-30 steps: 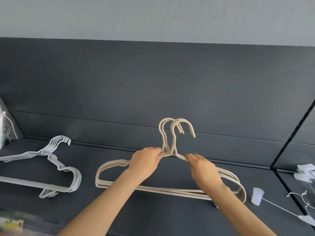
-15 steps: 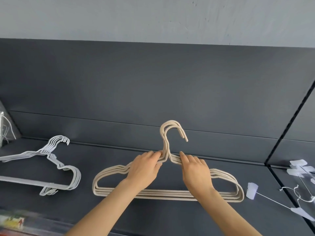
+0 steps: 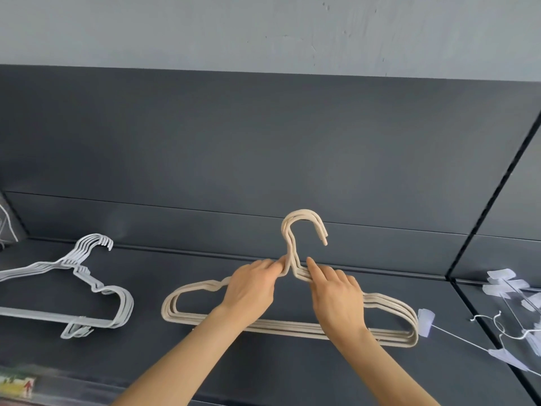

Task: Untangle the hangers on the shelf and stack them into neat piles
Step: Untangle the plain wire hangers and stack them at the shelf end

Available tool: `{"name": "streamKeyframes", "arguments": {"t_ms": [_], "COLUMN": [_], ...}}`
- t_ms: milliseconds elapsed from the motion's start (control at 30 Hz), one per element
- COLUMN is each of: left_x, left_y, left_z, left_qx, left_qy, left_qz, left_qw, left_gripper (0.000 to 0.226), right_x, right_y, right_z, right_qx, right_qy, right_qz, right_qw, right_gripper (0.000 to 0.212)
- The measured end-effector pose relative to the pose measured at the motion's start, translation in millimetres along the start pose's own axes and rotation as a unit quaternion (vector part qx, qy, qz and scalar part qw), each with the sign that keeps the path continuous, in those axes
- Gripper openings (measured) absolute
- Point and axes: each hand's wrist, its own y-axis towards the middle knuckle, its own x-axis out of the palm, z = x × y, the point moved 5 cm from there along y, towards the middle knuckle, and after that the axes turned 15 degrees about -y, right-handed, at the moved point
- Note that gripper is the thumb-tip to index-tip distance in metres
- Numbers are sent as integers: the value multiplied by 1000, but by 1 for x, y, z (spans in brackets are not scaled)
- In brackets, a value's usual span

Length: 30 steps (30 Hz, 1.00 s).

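- Dark grey shelf (image 3: pixel 292 373) with a grey back panel and a pale plastered wall above it – that is the whole setting.
- At the middle of the shelf lies a stack of beige, velvety-looking plastic clothes hangers (image 3: pixel 289 328). Their frames are nested flat on the board and their hooks point up against the back panel.
- Just left of the neck of the beige stack, the left hand (image 3: pixel 251 288) pinches the bunched wires with curled fingertips, apparently to keep the hooks aligned.
- Just right of the neck, the right hand (image 3: pixel 336 294) lies on the sloping shoulders. Its fingers are stretched out and press rather than clasp. Its thumb is hidden, so I cannot tell whether it hooks underneath.
- My reading is that both hands are squaring the stack so that hooks and shoulders sit flush – the tidying end of one pile.
- Well to the left of the beige stack rests a pile of white thin-framed hangers (image 3: pixel 44 315), already nested, hooks together.
- To the right of the beige stack sprawl white wire hangers with pale clips (image 3: pixel 426 322), crossing one another. They look unsorted and are probably the next lot.
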Motion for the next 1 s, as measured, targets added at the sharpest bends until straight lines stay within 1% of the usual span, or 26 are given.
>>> {"name": "streamKeyframes", "arguments": {"t_ms": [167, 367, 500, 633, 767, 900, 1000], "left_x": [2, 0, 2, 4, 3, -1, -3], "left_y": [-2, -7, -14, -18, -20, -19, -16], "left_z": [-2, -4, -14, -18, -19, -18, -18], "left_qx": [-1, 6, -45, -64, -70, -68, -67], "left_qy": [14, 35, 48, 45, 37, 48, 46], "left_qz": [-7, -16, -12, -15, -13, -9, -7], "left_qw": [1000, 999, 998, 997, 997, 996, 997], "left_gripper": [39, 33, 45, 54, 51, 48, 47], "right_x": [1, 3, 3, 3, 1, -1, 2], "right_y": [-1, -5, -11, -14, -12, -9, -7], "right_z": [4, 5, 13, 17, 11, 7, 10], "right_qx": [7, 2, 26, 32, 30, 28, 34], "right_qy": [-3, -10, -21, -27, -31, -39, -38], "right_qz": [-13, -6, -10, -38, -55, -49, -63], "right_qw": [1000, 1000, 999, 998, 998, 998, 997], "right_gripper": [47, 53, 52, 47, 39, 37, 36]}}
